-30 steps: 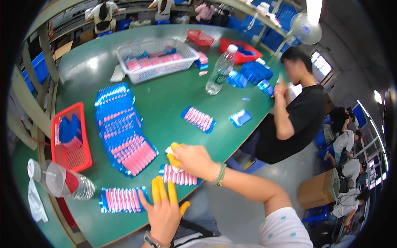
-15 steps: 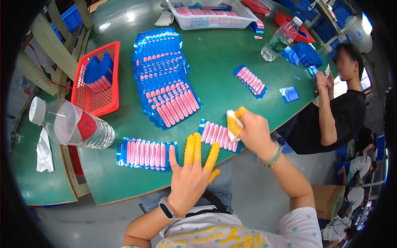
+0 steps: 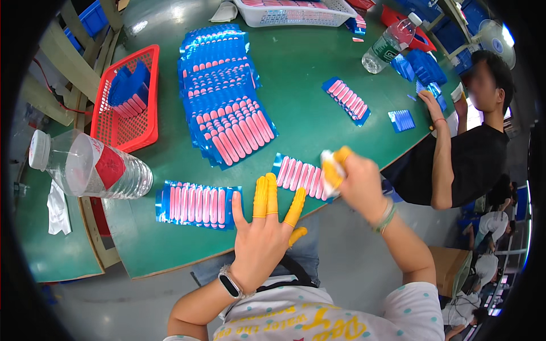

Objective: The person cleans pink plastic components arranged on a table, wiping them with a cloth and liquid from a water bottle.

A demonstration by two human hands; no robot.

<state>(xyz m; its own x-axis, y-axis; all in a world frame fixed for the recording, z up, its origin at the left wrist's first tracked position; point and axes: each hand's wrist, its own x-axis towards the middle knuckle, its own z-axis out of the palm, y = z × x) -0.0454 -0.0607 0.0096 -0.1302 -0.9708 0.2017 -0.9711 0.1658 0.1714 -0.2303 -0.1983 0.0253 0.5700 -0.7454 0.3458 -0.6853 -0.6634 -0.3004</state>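
Observation:
My left hand point(image 3: 263, 238) lies with its fingers spread and most of them in yellow finger cots. Its bare finger touches the right end of a blue sheet with a row of pink strips point(image 3: 198, 205). Just above its other fingertips is another blue sheet of pink strips point(image 3: 296, 174), set at a slant. My right hand point(image 3: 363, 187), also with yellow cots, is closed round a crumpled white cloth point(image 3: 328, 177) at the right end of that slanted sheet. Beyond both lies a long overlapping spread of similar blue-and-pink sheets point(image 3: 239, 132).
On the left stand a red basket point(image 3: 152, 128) holding more sheets and a large clear bottle point(image 3: 133, 176). A white basket point(image 3: 267, 18) sits at the back, near a smaller bottle point(image 3: 380, 57). Another sheet point(image 3: 348, 102) lies to the right. A co-worker point(image 3: 455, 153) handles things at the right edge.
My right hand with the cloth has moved a little right and down along the slanted sheet. The left hand stays about in place. The co-worker's hands have moved apart.

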